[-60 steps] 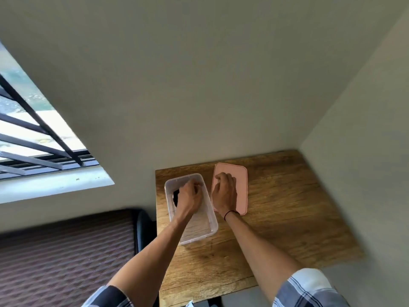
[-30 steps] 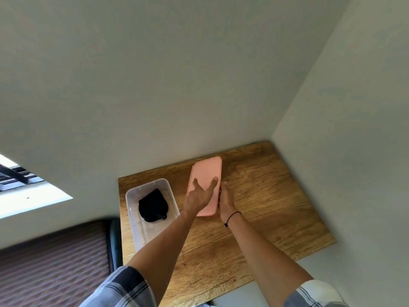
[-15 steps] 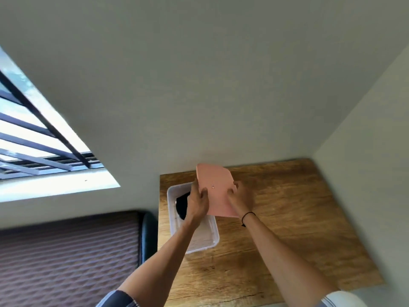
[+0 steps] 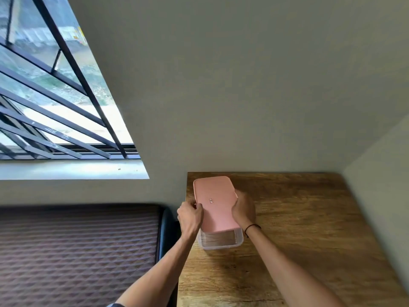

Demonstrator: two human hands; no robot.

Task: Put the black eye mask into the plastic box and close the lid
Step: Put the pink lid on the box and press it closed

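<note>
The pink lid [image 4: 215, 202] lies flat over the top of the clear plastic box [image 4: 221, 240], which stands near the left edge of the wooden table [image 4: 298, 229]. My left hand [image 4: 190, 218] grips the lid's left edge, and my right hand [image 4: 243, 209] grips its right edge. Only the near end of the box shows below the lid. The black eye mask is hidden under the lid.
The table sits in a corner, with walls behind it and to its right. A dark patterned seat or mattress [image 4: 77, 251] lies to the left of the table, and a barred window [image 4: 55, 96] is above it.
Both hands lifted the pink lid off the table, carried it left and lowered it onto the box. The eye mask, visible in the box before, is now covered.
</note>
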